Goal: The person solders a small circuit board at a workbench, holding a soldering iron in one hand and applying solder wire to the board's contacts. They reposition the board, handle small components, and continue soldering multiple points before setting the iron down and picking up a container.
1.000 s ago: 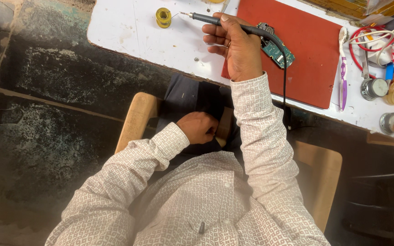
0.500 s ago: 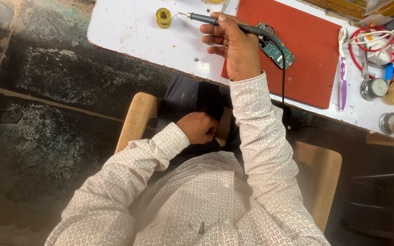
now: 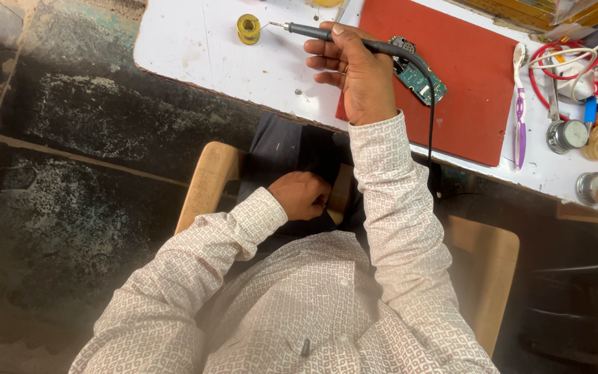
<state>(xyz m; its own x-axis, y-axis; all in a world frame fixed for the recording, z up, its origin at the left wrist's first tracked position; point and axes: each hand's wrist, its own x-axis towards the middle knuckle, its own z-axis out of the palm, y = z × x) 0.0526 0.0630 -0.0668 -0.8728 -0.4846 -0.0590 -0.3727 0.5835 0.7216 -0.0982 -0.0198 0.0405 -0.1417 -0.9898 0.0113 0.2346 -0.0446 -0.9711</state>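
On the white table (image 3: 195, 48), a black soldering iron (image 3: 354, 40) was held in the right hand (image 3: 354, 73), the fingers wrapped closed around its handle and the thumb laid along the top. Its metal tip was pointed toward a small yellow spool of solder wire (image 3: 248, 28), just beside it; whether the two touched could not be made out. The iron's black cord (image 3: 430, 118) was led back over the table edge, where its lower run was lost in shadow. A green circuit board (image 3: 420, 76) was lain on a red mat (image 3: 479, 76), partly covered by the hand and the cord. Beside the mat a purple and white toothbrush (image 3: 519, 104) was seen, and further right some round tins (image 3: 567, 135) and a red cable (image 3: 555, 59), the cluster being cut off by the frame edge. Below the table, the left hand (image 3: 302, 195) was curled shut in the lap against dark trousers, near the wooden chair (image 3: 205, 183); whether anything was enclosed in it could not be told, the palm being turned away.
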